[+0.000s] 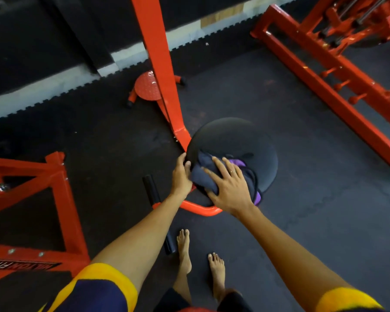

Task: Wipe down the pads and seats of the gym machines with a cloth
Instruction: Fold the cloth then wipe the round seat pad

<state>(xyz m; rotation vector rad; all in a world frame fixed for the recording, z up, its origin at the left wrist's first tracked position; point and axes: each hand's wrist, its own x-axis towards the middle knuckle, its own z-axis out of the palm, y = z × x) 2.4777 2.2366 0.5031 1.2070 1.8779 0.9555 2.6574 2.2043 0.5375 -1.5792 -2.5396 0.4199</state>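
A dark rubber floor (302, 233) of interlocking mats is being taken up on three sides by orange-painted steel machine frames: a long angled frame (320, 86) at the right, a braced triangular frame (61, 199) at the left, and a tall slanted orange post (160, 64) that is being seen running down to the middle. At the foot of that post a round black padded seat (234, 138) is being carried on a curved orange tube (200, 209).

A bunched dark navy cloth with purple patches (200, 176) is being pressed onto the near left part of the seat's top. The right hand (231, 188) is being laid flat over the cloth, with its fingers spread wide and straight. The left hand (180, 176) is being held at the seat's left rim, just beside the cloth, with the thumb being hooked over the edge; its other fingers are being hidden under the rim, so the grip there cannot be fully made out.

Farther back, beside the post, a small round orange dimpled disc (146, 86) on short legs is being seen on the floor. A black foam-covered bar (152, 188) is being partly covered by the left forearm. Two bare feet (185, 251) are being kept on the floor below the seat.
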